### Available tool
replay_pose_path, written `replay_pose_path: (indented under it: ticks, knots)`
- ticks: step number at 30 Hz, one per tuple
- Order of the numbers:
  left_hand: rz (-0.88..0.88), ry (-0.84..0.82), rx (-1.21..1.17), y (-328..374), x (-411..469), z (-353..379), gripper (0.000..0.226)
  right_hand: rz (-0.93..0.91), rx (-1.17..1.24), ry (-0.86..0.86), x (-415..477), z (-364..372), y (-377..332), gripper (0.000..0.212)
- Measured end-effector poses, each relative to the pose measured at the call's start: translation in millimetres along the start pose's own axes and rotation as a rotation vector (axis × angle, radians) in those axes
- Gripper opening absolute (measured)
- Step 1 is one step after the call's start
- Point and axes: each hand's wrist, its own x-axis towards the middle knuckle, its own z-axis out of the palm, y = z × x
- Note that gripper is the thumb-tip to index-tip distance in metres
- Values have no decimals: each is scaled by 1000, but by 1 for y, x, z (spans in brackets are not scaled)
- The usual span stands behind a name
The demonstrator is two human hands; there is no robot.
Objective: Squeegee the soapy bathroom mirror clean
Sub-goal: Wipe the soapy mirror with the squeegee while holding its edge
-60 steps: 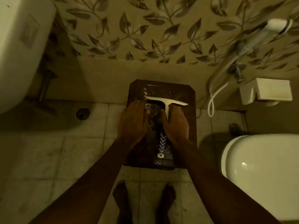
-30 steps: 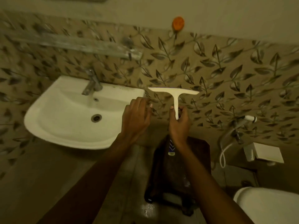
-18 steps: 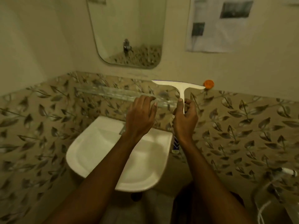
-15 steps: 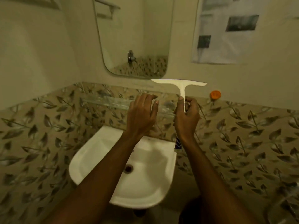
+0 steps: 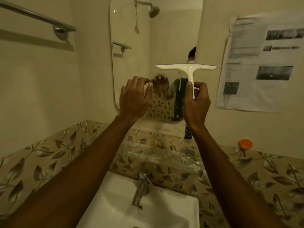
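Observation:
A tall rounded mirror (image 5: 131, 63) hangs on the pale wall above the sink. My right hand (image 5: 195, 106) grips the handle of a white T-shaped squeegee (image 5: 186, 67), held upright with its blade level in front of the mirror's right edge. A blue-striped handle end (image 5: 187, 134) shows below my wrist. Whether the blade touches the glass I cannot tell. My left hand (image 5: 134, 97) hovers empty before the mirror's lower part, fingers spread and curled. No soap is plainly visible on the glass.
A white sink (image 5: 148, 211) with a metal tap (image 5: 140, 190) sits below. A clear glass shelf (image 5: 158, 155) runs under the mirror. A towel bar (image 5: 37, 18) is at upper left, a paper poster (image 5: 263, 63) at right, an orange object (image 5: 245, 143) on the tile ledge.
The view swung up from the floor and stool to the sink and mirror. Both hands rose with it, the right one carrying the squeegee up level with the mirror.

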Motion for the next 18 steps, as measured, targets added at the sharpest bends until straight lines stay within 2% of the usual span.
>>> replay_pose_path:
  ticks: [9, 14, 18]
  knots:
    - [-268, -22, -172, -89, 112, 13, 33, -140, -114, 65, 66, 57, -16, 26]
    - [-308, -43, -181, -122, 153, 25, 40, -223, -251, 125, 109, 85, -34, 24]
    - [-350, 49, -237, -135, 170, 32, 46, -299, -340, 200, 147, 101, -53, 25]
